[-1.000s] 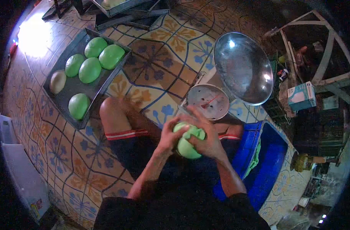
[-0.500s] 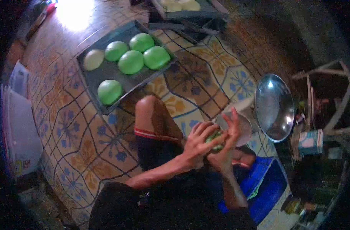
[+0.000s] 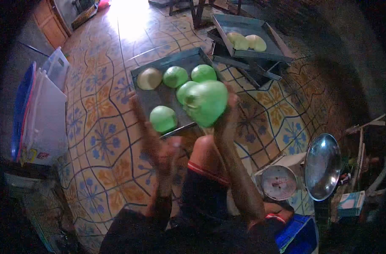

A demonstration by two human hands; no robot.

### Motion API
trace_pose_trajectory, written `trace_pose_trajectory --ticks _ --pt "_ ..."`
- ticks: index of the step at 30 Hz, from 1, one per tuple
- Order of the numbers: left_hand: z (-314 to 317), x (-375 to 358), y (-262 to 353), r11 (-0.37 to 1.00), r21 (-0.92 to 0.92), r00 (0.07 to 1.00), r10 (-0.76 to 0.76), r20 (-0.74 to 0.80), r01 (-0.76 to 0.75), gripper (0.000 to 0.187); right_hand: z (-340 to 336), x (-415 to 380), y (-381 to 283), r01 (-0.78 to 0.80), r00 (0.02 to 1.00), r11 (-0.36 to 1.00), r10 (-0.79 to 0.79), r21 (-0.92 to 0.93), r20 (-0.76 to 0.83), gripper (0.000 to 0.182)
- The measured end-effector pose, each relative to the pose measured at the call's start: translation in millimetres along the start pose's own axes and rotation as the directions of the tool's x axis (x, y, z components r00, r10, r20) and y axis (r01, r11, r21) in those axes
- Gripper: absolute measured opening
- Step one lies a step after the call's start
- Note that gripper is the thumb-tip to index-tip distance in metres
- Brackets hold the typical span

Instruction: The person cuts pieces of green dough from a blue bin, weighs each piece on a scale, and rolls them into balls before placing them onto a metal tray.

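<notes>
My right hand (image 3: 226, 118) holds up a smooth green dough ball (image 3: 212, 101), with a gathered spot on its left side, over the right part of a dark metal tray (image 3: 159, 98). My left hand (image 3: 159, 146), smeared by motion, is apart from that ball near the tray's front left edge, its fingers stretched out and nothing seen in it. Within the tray sit a pale dough ball (image 3: 149, 78) at the back left and several green ones, such as a green dough ball (image 3: 163, 119) near the front. The held ball partly covers another behind it.
Stacked trays (image 3: 252, 55) with two pale dough balls (image 3: 255, 42) stand at the back right. On my right are a round-dial scale (image 3: 279, 182), a shiny metal bowl (image 3: 324, 167), a small box (image 3: 351, 204) and a blue bin (image 3: 305, 237). Plastic containers (image 3: 49, 114) line the left side.
Both hands were together around a green piece near my lap. They have parted and moved forward to the tray, the right carrying the green dough ball. The view has tilted up.
</notes>
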State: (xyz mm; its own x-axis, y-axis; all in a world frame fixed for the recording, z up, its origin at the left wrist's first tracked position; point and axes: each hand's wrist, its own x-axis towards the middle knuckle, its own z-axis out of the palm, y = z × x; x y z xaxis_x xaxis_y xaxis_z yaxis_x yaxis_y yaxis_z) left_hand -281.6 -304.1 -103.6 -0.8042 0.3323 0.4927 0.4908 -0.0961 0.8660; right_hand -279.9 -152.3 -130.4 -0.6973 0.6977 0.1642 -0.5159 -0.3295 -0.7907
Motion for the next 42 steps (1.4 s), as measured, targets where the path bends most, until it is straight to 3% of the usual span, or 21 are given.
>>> trace_pose_trajectory --ticks 2,6,8,10,11,12,13,14,16,18,20,22,24,26,27,29,30,32,36,38,42 --pt "-20 0 -4 0.998 -0.056 0.98 -0.005 -0.2 -0.007 0.048 33 21 21 0.24 0.967 0.59 -0.075 -0.771 0.243 0.068" --pt "-16 -15 -29 0.984 -0.177 0.965 -0.07 -0.251 0.025 0.058 44 -11 37 0.401 0.909 0.638 -0.187 -0.658 0.373 0.067" --pt "-13 -36 -45 0.952 -0.299 0.979 -0.116 -0.167 0.062 0.057 46 -64 -26 -0.112 0.853 0.803 0.379 -0.585 0.358 0.069" --pt "-3 -63 -49 0.921 0.384 0.984 -0.128 0.127 0.071 0.062 8 -97 -25 -0.036 0.88 0.75 0.337 -0.66 0.335 0.068" --pt "13 -77 -41 0.932 0.358 0.978 -0.13 0.161 0.065 0.062 -14 -111 -23 0.058 0.898 0.692 0.278 -0.719 0.341 0.068" --pt "40 -96 -22 0.912 -0.186 0.923 -0.329 0.201 0.366 0.063 -37 -122 -26 0.143 0.917 0.615 0.213 -0.776 0.337 0.067" --pt "65 -114 1 0.518 -0.615 0.799 -0.467 0.379 0.594 0.065 -58 -130 -36 0.209 0.939 0.512 0.133 -0.833 0.317 0.067" --pt "79 -130 23 -0.109 -0.722 0.609 -0.462 0.645 0.683 0.066 -79 -142 -55 0.162 0.974 0.463 0.065 -0.871 0.215 0.067" --pt "90 -148 68 0.11 -0.504 0.513 -0.073 0.855 0.857 0.075 -128 -191 -110 0.184 0.983 0.577 -0.09 -0.796 0.162 0.068" --pt "93 -173 109 0.215 -0.325 0.317 0.075 0.946 0.921 0.065 -154 -245 -172 0.114 0.962 0.323 -0.273 -0.939 0.023 0.061" --pt "85 -193 117 0.343 -0.238 0.179 0.195 0.964 0.909 0.056 -173 -311 -210 -0.287 0.856 0.08 -0.426 -0.955 -0.293 0.043" --pt "84 -195 106 0.613 0.064 -0.189 0.141 0.972 0.788 0.025 -229 -389 -252 -0.379 0.715 -0.173 -0.678 -0.909 -0.169 0.033" --pt "102 -216 102 0.503 -0.227 0.168 0.16 0.973 0.834 0.029 -256 -474 -280 -0.622 0.293 0.39 -0.689 -0.679 -0.663 0.028" --pt "125 -225 101 0.524 -0.251 0.166 0.204 0.965 0.814 0.026 -308 -580 -274 -0.802 0.337 0.078 -0.758 -0.592 -0.558 0.039" --pt "140 -225 102 0.53 -0.296 0.199 0.234 0.952 0.795 0.024 -329 -628 -261 -0.806 0.305 0.108 -0.767 -0.581 -0.565 0.039" --pt "165 -234 113 0.532 -0.391 0.267 0.296 0.917 0.751 0.024 -353 -697 -230 -0.953 0.301 -0.188 -0.528 -0.236 -0.794 0.056" --pt "172 -239 133 0.547 -0.377 0.236 0.312 0.92 0.748 0.024 -348 -704 -222 -0.962 0.272 -0.154 -0.531 -0.224 -0.803 0.056" --pt "194 -262 171 0.691 -0.177 -0.001 0.25 0.968 0.701 0.022 -347 -712 -205 -0.991 -0.136 0.038 -0.139 0.132 -0.981 0.083" --pt "244 -316 226 0.741 -0.265 -0.121 0.422 0.898 0.618 0.023 -348 -722 -165 -0.968 -0.206 0.196 -0.261 0.158 -0.943 0.081" --pt "272 -348 265 0.939 -0.224 -0.441 0.322 0.838 0.261 0.028 -363 -754 -157 -0.975 -0.16 0.186 -0.225 0.119 -0.961 0.074" --pt "341 -471 245 0.878 -0.444 -0.782 0.402 0.477 0.181 0.056 -323 -783 -221 -0.892 -0.227 0.452 -0.474 -0.013 -0.851 0.028"
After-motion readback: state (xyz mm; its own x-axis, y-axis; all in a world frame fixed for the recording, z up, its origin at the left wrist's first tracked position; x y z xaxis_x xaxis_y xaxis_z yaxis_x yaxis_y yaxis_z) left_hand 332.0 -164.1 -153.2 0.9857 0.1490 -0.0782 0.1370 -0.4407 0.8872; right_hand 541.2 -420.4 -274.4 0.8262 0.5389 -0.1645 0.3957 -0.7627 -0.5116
